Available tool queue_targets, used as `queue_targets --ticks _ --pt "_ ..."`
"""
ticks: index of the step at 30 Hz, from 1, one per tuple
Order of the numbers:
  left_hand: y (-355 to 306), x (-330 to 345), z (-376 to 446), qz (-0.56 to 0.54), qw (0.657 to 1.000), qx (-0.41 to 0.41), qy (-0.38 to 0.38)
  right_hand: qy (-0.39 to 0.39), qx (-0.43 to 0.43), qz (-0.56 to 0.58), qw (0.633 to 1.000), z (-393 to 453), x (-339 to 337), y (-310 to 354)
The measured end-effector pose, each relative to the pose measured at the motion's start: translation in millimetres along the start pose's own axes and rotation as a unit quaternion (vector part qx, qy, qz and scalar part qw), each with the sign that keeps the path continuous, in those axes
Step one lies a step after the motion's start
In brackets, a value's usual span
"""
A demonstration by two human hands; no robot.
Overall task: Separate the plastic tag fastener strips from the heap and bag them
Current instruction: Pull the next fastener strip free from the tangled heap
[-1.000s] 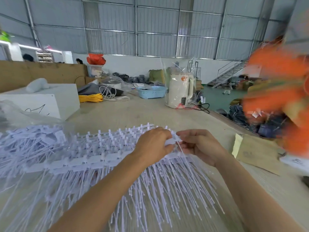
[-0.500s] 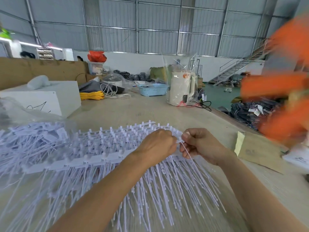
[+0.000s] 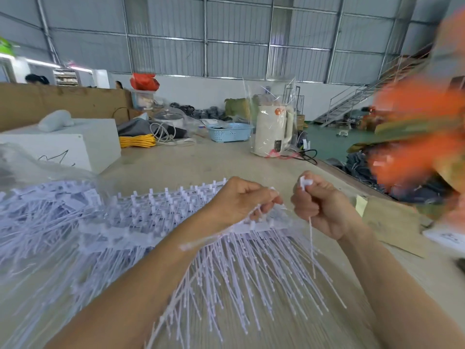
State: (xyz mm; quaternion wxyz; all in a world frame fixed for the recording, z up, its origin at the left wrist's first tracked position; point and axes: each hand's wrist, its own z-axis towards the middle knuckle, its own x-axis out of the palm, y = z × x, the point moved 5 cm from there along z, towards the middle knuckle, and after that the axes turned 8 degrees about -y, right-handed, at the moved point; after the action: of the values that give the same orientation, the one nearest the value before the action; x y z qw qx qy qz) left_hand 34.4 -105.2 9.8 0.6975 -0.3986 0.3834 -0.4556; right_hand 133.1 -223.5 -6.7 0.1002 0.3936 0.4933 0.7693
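Note:
A heap of white plastic tag fastener strips [image 3: 156,222] lies spread over the table, heads in rows at the far side and thin tails fanned toward me. My left hand [image 3: 241,202] grips the right end of the joined rows and lifts it slightly. My right hand [image 3: 319,205] has its fingers curled round a single fastener strip [image 3: 311,238]; the white head sticks out above the fist and the tail hangs down below it. A clear plastic bag [image 3: 37,177] with more strips inside lies at the far left.
A white box [image 3: 83,144] stands at the back left. Behind are a yellow cord coil [image 3: 137,141], a blue basket [image 3: 230,132] and a white kettle [image 3: 273,129] in clear wrap. A brown card [image 3: 395,222] lies right of my hands. Blurred orange shapes [image 3: 422,137] fill the right edge.
My right hand has pulled away to the right and up, taking one strip off the joined rows. My left hand has stayed on the rows and raised their end a little.

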Motion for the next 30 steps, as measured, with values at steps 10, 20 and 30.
queue_targets --ticks 10,20,30 --pt "-1.2 1.8 3.1 0.315 0.941 0.104 -0.061 -0.079 0.054 -0.189 0.977 -0.7 14.1 -25.0" --pt "-5.4 -4.7 0.7 0.384 0.918 0.096 -0.032 -0.019 0.022 -0.22 0.975 -5.7 25.3 -32.4" --pt "-16.8 -13.0 4.8 0.472 0.88 0.049 0.028 -0.114 -0.032 -0.319 0.94 -3.8 15.6 -26.2"
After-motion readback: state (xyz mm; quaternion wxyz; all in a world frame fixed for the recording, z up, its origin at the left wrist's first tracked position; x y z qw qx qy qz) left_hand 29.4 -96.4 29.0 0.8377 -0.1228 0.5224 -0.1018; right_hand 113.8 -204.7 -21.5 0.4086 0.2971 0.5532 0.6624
